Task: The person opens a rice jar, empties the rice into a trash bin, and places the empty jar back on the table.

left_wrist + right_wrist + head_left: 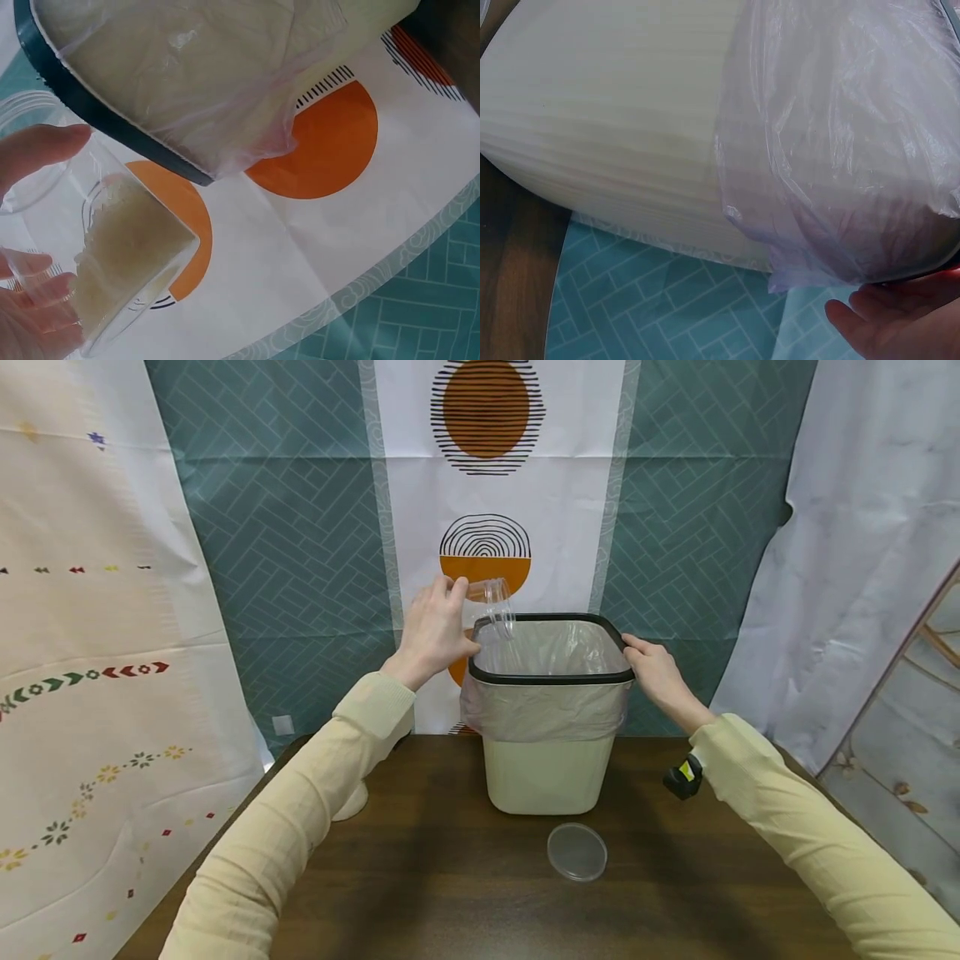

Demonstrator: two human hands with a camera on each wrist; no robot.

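Observation:
My left hand (435,631) holds a clear plastic jar (489,602) on its side, the mouth tipped down over the left rim of a trash bin (543,777). Pale, grainy contents (131,240) lie along the jar's inside in the left wrist view. The bin is cream-coloured with a black rim and a thin translucent liner (551,714) folded over its outside. At the bin's right rim, my right hand (660,677) grips the edge. Its fingers (847,322) show just below the rim in the right wrist view.
A round clear lid (577,852) lies flat on the dark wooden table (465,893) in front of the bin. Partly hidden by the left sleeve is a pale object (352,803) on the table. Patterned cloths (285,527) hang behind and at both sides.

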